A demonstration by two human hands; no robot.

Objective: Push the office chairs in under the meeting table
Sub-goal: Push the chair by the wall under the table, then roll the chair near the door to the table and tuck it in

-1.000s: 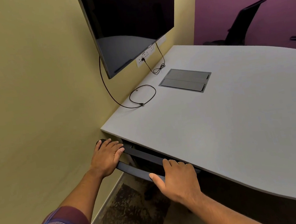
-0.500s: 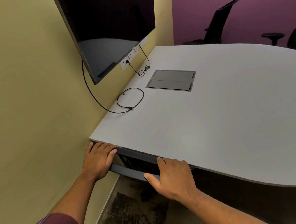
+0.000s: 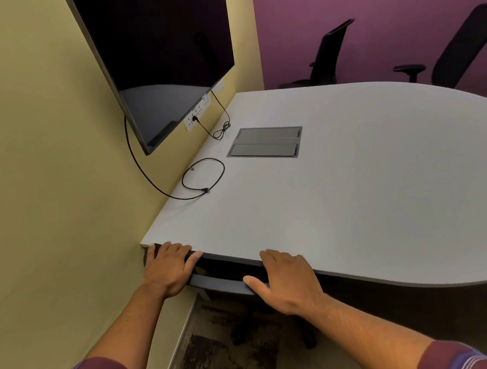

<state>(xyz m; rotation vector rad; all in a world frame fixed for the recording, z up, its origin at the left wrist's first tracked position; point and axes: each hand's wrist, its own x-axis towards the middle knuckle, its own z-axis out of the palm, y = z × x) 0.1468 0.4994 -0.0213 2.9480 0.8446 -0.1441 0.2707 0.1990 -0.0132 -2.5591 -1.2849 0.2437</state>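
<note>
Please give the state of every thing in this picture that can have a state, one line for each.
Black office chair under the near table edge: almost fully tucked in, both hands on its backrest.
Left hand: gripping the backrest top.
Right hand: gripping the backrest top.
Wall-mounted black screen: off.
Grey flap box set in the table: closed.
Two black chairs by the purple wall: not pushed in.
Black cable on the table: loose end unplugged.

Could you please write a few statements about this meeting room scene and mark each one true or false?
1. Both hands rest on the top of the chair back at the table's near edge. True.
2. The left hand is lifted clear of the chair. False: it lies on the chair back near the wall.
3. A black cable lies looped on the table. True.
4. The right hand holds the cable. False: it is on the chair back.
5. No other chairs are visible. False: two black chairs stand at the far side.
</note>
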